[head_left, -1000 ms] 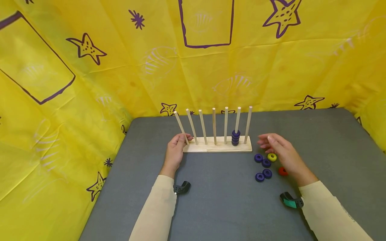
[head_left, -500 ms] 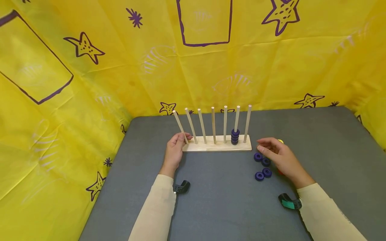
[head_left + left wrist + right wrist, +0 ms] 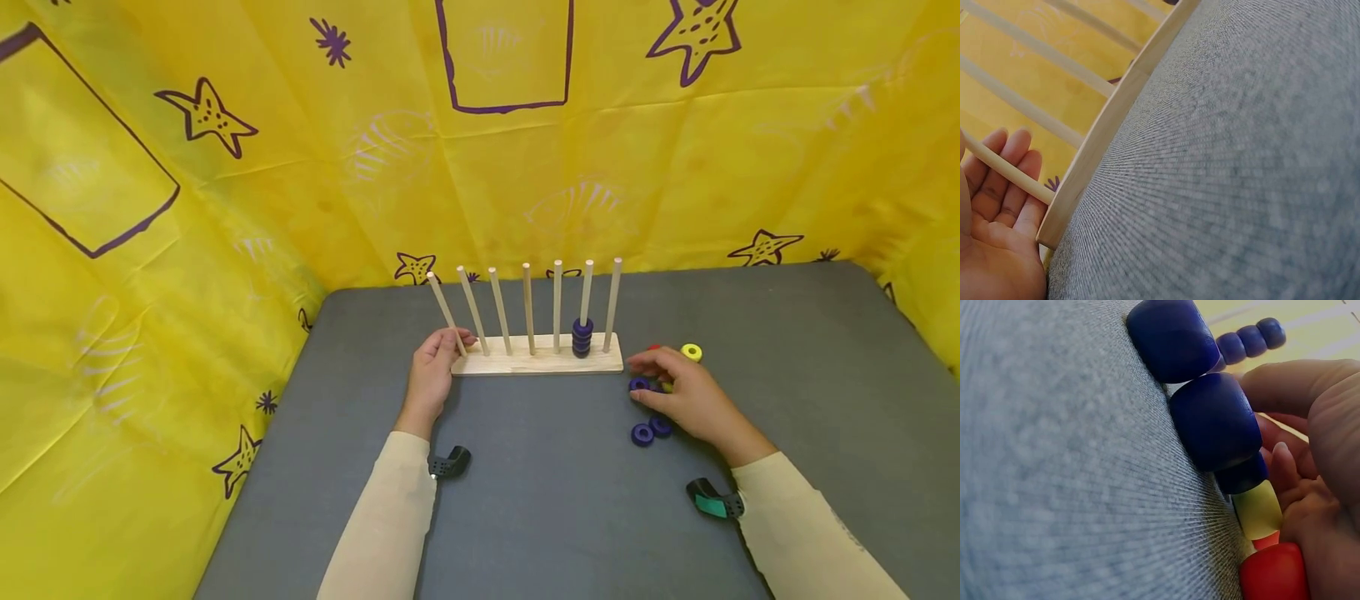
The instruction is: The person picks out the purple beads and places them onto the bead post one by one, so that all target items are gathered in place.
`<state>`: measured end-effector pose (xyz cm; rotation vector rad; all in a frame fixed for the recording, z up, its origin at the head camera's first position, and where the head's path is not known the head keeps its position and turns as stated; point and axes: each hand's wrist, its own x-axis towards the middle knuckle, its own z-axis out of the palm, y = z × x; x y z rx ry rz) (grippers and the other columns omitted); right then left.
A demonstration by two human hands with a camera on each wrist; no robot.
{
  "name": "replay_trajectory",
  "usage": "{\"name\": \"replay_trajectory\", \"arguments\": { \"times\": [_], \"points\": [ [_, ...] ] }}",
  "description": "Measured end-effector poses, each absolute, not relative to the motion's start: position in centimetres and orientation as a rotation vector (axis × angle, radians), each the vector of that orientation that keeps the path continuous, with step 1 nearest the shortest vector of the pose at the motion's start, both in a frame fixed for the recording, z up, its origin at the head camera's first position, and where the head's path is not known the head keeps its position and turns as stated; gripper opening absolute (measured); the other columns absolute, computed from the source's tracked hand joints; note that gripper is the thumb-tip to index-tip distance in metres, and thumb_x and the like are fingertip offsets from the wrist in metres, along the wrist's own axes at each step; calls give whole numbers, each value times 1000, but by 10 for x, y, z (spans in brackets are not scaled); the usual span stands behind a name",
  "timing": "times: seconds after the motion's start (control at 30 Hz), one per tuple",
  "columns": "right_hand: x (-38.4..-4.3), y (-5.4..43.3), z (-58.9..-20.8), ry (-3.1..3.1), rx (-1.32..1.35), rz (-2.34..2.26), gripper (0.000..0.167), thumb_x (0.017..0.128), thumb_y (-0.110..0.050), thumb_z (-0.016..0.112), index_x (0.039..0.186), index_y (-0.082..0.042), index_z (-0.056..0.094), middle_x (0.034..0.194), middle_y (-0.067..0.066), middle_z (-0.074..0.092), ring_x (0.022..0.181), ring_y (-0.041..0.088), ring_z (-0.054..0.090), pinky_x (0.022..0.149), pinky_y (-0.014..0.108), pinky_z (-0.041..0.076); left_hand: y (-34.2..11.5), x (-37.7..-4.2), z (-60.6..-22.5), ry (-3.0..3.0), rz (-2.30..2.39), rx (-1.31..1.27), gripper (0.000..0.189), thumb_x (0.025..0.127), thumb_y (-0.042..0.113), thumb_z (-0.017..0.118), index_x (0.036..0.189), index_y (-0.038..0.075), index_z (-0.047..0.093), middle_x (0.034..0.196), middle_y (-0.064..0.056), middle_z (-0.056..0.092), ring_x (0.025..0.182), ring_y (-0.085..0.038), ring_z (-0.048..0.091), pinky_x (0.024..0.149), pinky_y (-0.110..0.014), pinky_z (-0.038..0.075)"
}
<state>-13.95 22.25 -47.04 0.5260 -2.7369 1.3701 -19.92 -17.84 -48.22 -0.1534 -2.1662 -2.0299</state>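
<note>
A wooden peg stand (image 3: 540, 363) with a row of upright pegs lies at the middle of the table. My left hand (image 3: 431, 375) holds its left end, thumb and fingers either side of the end peg (image 3: 1013, 170). Dark purple rings (image 3: 582, 338) are stacked on the second peg from the right. To the right of the stand, my right hand (image 3: 696, 398) hovers low over loose rings, fingers curved and thumb apart from them. A purple ring (image 3: 639, 384) shows between thumb and fingertips. Two more purple rings (image 3: 642, 434) lie nearer me.
A yellow ring (image 3: 691, 352) lies beyond the right hand, and part of a red ring (image 3: 654, 347) shows past its fingers. In the right wrist view another red ring (image 3: 1274, 572) sits beside the palm. A yellow patterned cloth (image 3: 480, 183) hangs behind the grey table (image 3: 540, 500).
My right hand has moved down and slightly left over the purple rings, its thumb lowering toward one. A yellow and a red ring behind it have come into sight. My left hand keeps its hold.
</note>
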Motion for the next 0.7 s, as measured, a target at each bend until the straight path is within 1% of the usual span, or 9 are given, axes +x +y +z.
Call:
{"name": "replay_trajectory", "arguments": {
  "times": [0.17, 0.33, 0.5, 0.7],
  "points": [
    [-140, 221, -467, -2738, 578, 1330, 36, 92, -2, 88, 126, 0, 74, 117, 10, 70, 106, 32, 67, 92, 44, 52, -179, -200, -482, -2155, -2045, -158, 45, 118, 33, 52, 121, -8, 71, 118, -24, 74, 120, -35, 69, 110, -46, 50],
    [-141, 220, -465, -2765, 602, 1279, 38, 90, -2, 90, 125, -1, 74, 116, 10, 69, 106, 31, 67, 93, 54, 53, -180, -199, -482, -2155, -2044, -156, 46, 118, 34, 52, 122, -7, 71, 119, -23, 74, 121, -35, 69, 110, -46, 49],
    [-140, 220, -466, -2799, 605, 1226, 38, 90, -1, 89, 124, 0, 73, 116, 11, 69, 106, 33, 67, 95, 59, 53, -180, -200, -483, -2172, -2027, -166, 46, 118, 34, 52, 122, -6, 72, 119, -23, 75, 121, -35, 69, 111, -47, 49],
    [-140, 221, -467, -2819, 607, 1177, 34, 92, -2, 88, 123, 0, 74, 116, 12, 71, 108, 36, 66, 96, 62, 52, -179, -200, -484, -2159, -2039, -176, 47, 118, 34, 51, 121, -8, 71, 119, -24, 74, 121, -37, 69, 111, -47, 49]
  ]
}}
